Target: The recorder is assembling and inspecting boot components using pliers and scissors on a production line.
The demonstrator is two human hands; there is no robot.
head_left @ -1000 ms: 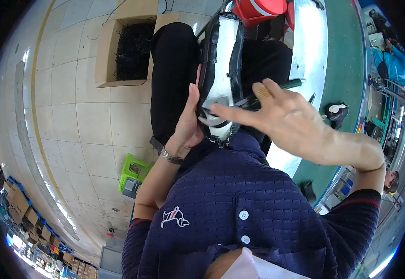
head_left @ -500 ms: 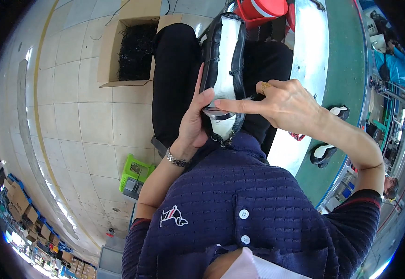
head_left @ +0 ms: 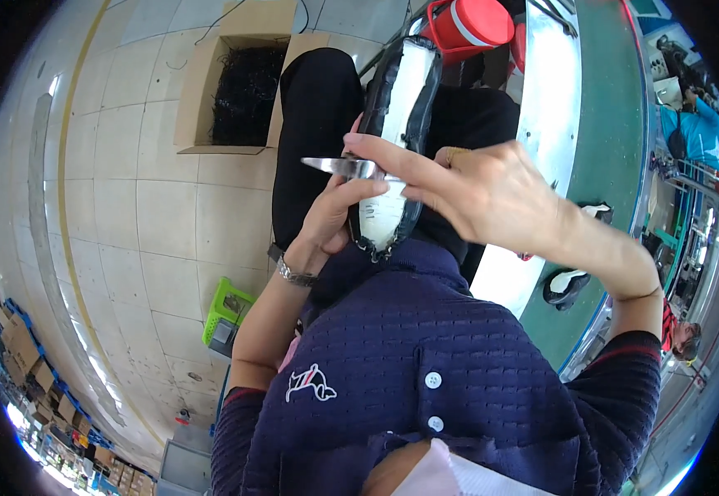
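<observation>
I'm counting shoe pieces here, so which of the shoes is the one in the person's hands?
The long black-and-white shoe over the lap, gripped by the left hand. The other two shoes lie untouched on the green belt.

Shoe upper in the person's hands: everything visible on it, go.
The shoe upper is long and narrow, bottom side up: whitish insole face ringed by a dark, puckered edge. It lies lengthwise over the lap, heel end toward the chest. The left hand cups its near end; the right hand holds a metal blade across it.

We count one black-and-white shoe upper [head_left: 392, 140], one metal blade [head_left: 339, 166], one open cardboard box [head_left: 231, 83], one green plastic stool [head_left: 226, 312].
</observation>
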